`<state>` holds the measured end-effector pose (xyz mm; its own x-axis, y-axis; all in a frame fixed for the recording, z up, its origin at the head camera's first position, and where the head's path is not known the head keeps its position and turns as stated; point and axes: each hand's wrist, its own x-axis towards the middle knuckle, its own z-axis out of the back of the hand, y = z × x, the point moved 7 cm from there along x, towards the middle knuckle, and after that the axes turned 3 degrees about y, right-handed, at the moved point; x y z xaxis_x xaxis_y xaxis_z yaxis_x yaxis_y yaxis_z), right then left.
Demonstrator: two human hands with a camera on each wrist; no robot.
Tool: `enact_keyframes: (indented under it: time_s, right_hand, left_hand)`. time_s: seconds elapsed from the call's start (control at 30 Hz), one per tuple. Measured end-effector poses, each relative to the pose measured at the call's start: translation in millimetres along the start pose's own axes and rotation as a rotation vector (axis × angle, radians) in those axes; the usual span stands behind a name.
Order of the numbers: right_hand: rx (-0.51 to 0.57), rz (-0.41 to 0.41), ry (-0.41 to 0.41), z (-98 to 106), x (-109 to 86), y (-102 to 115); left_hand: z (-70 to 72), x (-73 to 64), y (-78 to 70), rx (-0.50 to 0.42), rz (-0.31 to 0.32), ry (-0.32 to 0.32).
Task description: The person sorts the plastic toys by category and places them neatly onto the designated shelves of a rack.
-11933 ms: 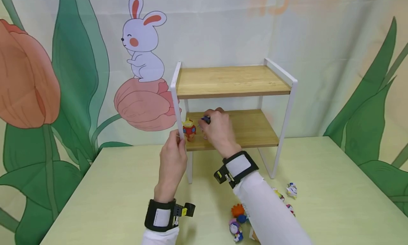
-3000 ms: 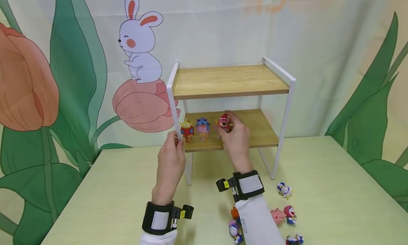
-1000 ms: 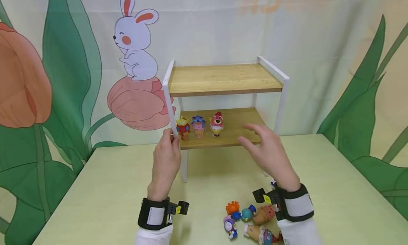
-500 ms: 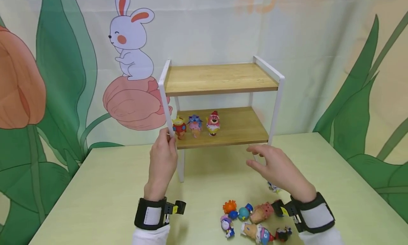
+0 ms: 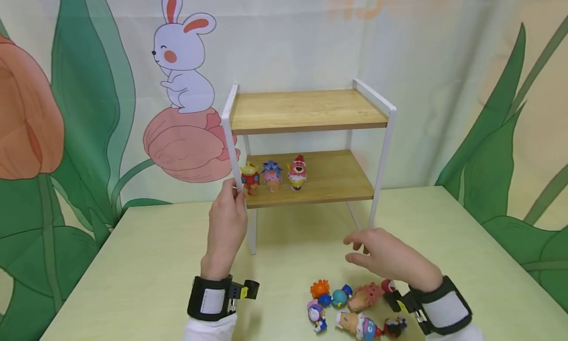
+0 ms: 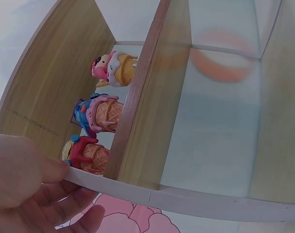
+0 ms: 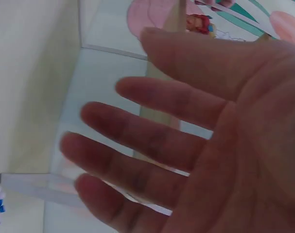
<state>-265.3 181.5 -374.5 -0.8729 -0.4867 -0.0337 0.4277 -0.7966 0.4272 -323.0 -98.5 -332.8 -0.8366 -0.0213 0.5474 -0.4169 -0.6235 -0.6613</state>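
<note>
My left hand (image 5: 228, 222) grips the white left post (image 6: 123, 187) of a two-tier shelf (image 5: 301, 129), thumb on one side and fingers on the other. On the lower wooden board stand three ice-cream-cone figurines in a row: a yellow-headed one in red (image 5: 250, 178), a blue one with pink (image 5: 272, 175) and a pink bear in a red hat (image 5: 297, 172). Lower right, my right hand (image 5: 386, 252) hovers over the table, holding nothing, its fingers spread and slightly bent in the right wrist view. Just below it lie several loose figurines, including a pink cone one (image 5: 366, 296).
Also on the table (image 5: 133, 267) are an orange-haired figurine (image 5: 320, 288), a teal one (image 5: 340, 297), a purple one (image 5: 316, 315) and a cone with a blue face (image 5: 359, 326). A printed curtain (image 5: 284, 45) hangs behind the shelf.
A blue figurine and then the pink bear were stood on the lower board. My right hand let go of the bear, then moved right and down over the table. The left hand kept its grip.
</note>
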Motion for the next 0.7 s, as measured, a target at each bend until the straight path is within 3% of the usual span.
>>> enact_keyframes:
  time_s: [0.2, 0.7]
  right_hand:
    - [0.032, -0.066, 0.153, -19.6, -7.7, -16.4]
    - [0.088, -0.288, 0.279, -43.0, -8.4, -25.6]
  left_hand:
    - [-0.6, 0.4, 1.0, -0.004, 0.004, 0.012]
    - [0.3, 0.1, 2.0, 0.014, -0.005, -0.007]
